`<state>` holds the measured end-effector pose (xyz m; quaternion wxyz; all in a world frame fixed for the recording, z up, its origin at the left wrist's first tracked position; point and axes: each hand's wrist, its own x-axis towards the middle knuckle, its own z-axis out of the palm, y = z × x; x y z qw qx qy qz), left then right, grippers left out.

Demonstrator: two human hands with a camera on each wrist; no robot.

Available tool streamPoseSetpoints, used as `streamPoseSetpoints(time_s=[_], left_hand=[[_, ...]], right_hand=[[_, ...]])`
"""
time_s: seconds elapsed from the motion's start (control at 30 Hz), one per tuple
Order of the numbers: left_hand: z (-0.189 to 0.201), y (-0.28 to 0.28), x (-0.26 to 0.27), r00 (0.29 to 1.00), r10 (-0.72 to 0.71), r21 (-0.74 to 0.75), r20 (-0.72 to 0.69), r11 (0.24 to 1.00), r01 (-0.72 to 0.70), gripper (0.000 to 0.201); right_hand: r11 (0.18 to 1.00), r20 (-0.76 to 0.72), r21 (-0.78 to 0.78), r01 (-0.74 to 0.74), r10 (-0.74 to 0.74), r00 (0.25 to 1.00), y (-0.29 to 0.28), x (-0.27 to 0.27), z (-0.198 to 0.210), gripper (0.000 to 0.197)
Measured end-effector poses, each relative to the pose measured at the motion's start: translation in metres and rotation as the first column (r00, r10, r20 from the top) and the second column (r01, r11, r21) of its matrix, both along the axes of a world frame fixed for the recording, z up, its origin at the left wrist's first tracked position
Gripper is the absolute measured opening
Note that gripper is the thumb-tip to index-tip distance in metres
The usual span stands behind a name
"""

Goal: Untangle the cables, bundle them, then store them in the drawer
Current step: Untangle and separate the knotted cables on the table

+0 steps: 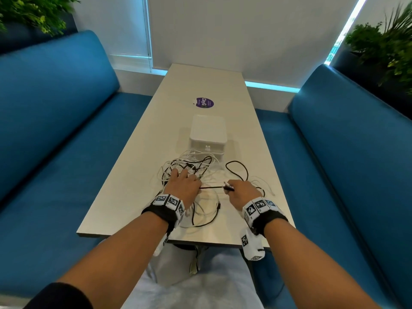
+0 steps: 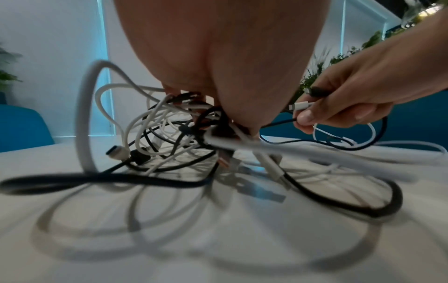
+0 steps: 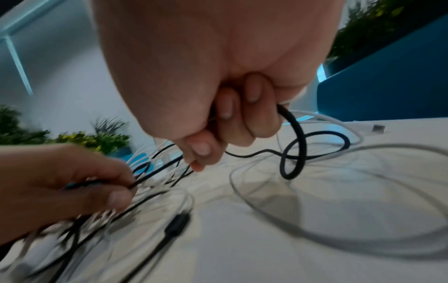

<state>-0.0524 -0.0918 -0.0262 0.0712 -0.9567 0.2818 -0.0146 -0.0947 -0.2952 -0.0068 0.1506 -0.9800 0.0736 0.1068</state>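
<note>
Table (image 1: 138,139): long, pale top, runs away from the person between two blue benches. On it, far to near: round purple sticker (image 1: 204,102), flat on the surface; white drawer box (image 1: 208,136) near mid-table, small knob on its near face; tangle of white & black cables (image 1: 191,168) just in front of the box, loops spreading toward the near edge & to the right. Some loops lifted off the top, rest lying flat. Both hands are in the tangle.
</note>
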Motion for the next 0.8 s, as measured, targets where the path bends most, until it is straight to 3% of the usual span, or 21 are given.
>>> streamPoseSetpoints(time_s=[0.13, 0.27, 0.33, 0.43, 0.6, 0.7, 0.8], left_hand=[[0.004, 0.003, 0.003, 1.000, -0.006, -0.021, 0.017, 1.000, 0.006, 0.019], [0.008, -0.003, 0.004, 1.000, -0.024, 0.010, 0.006, 1.000, 0.024, 0.022], [0.009, -0.007, 0.003, 1.000, -0.025, 0.043, -0.014, 0.999, 0.025, 0.022], [0.007, -0.009, 0.002, 0.999, -0.036, 0.077, 0.000, 0.996, 0.036, 0.024], [0.013, -0.014, 0.001, 0.995, -0.098, -0.026, 0.027, 0.995, 0.098, 0.020], [0.016, -0.003, 0.010, 0.993, -0.116, -0.188, -0.038, 0.976, 0.106, 0.024], [0.016, 0.010, 0.015, 0.988, -0.136, -0.214, -0.069, 0.970, 0.118, 0.033]], right_hand=[[0.993, -0.019, -0.106, 0.052, -0.054, 0.998, -0.016, 0.001, 0.007, 0.027], [0.981, -0.035, -0.187, 0.055, -0.062, 0.997, -0.009, -0.001, 0.008, 0.027], [0.984, -0.004, -0.169, 0.051, -0.052, 0.999, 0.004, -0.001, 0.007, 0.029], [0.997, 0.021, -0.073, -0.013, 0.015, 1.000, 0.023, -0.002, 0.004, 0.050], [0.992, -0.008, 0.004, -0.124, 0.124, 0.992, 0.045, 0.000, 0.004, 0.024], [0.994, 0.021, -0.030, -0.109, 0.110, 0.994, 0.035, 0.003, 0.005, 0.019], [0.998, 0.003, -0.040, -0.058, 0.058, 0.998, 0.022, 0.005, 0.008, 0.023]])
